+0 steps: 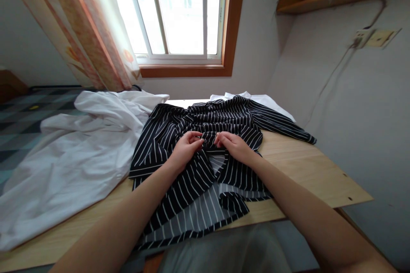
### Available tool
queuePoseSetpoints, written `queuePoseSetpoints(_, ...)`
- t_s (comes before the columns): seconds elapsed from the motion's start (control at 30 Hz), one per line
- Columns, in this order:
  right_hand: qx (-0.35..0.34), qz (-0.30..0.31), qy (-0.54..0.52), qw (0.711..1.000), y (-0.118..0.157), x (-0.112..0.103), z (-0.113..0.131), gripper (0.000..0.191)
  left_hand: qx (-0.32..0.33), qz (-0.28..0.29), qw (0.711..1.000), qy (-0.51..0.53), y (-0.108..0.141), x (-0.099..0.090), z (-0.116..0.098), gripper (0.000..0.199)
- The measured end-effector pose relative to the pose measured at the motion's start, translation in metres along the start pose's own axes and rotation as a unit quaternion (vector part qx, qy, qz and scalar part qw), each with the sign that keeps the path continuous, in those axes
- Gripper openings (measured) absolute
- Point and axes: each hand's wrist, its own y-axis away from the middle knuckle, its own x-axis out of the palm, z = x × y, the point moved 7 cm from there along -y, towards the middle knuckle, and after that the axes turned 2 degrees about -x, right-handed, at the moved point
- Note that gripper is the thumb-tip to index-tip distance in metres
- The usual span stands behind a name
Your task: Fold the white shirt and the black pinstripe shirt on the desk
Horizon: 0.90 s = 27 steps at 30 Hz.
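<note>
A black shirt with white stripes (188,187) lies spread on the wooden board, its lower front parted so the paler inner side shows. At the middle of its front, my left hand (187,148) is closed, thumb and fingers pinching the striped cloth. A short gap to the right, my right hand (235,146) is also closed in a pinch on the shirt's front. Whatever small part of the shirt lies between the fingertips is too small to make out. One long sleeve (283,120) stretches out to the right, and the cloth is gathered in folds beyond my hands.
White cloth (86,149) is heaped at the left, partly over a checked bed cover (17,130). More white fabric (272,104) lies behind the shirt. The wooden board (307,170) ends near the right wall, where a cord hangs from a socket (361,37).
</note>
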Motion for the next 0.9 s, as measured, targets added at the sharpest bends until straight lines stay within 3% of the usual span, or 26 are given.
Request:
queuePoseSetpoints(0.2,0.07,0.092,0.069,0.991,0.011,-0.002,-0.002,0.041,0.002,-0.022,1.0,0.003,-0.007,-0.009,0.005,0.034)
queuePoseSetpoints(0.3,0.048,0.103,0.112,0.987,0.014,0.007,-0.001,0.032,0.08,-0.027,0.991,-0.107,-0.01,-0.011,-0.002,0.024)
queuePoseSetpoints(0.4,0.005,0.095,0.107,0.99,0.012,0.015,0.005,0.011,0.152,-0.036,0.96,-0.231,-0.007,-0.008,-0.015,0.019)
queuePoseSetpoints(0.47,-0.003,0.093,0.073,0.993,0.011,0.015,0.01,0.009,0.185,-0.039,0.935,-0.302,0.0,-0.005,-0.028,0.02)
queuePoseSetpoints(0.63,-0.017,0.071,-0.025,0.997,0.008,0.005,0.032,0.019,0.221,0.023,0.858,-0.463,0.032,0.005,-0.072,0.014)
queuePoseSetpoints(0.73,-0.039,0.147,-0.026,0.988,0.013,0.016,0.049,0.019,0.203,0.087,0.845,-0.488,0.058,0.009,-0.09,0.009)
queuePoseSetpoints(0.83,-0.061,0.257,0.036,0.964,0.029,0.028,0.063,0.011,0.19,0.113,0.829,-0.514,0.088,0.007,-0.089,0.009)
queuePoseSetpoints(0.9,-0.064,0.237,0.098,0.964,0.037,0.017,0.066,0.01,0.183,0.106,0.815,-0.539,0.106,0.0,-0.077,0.012)
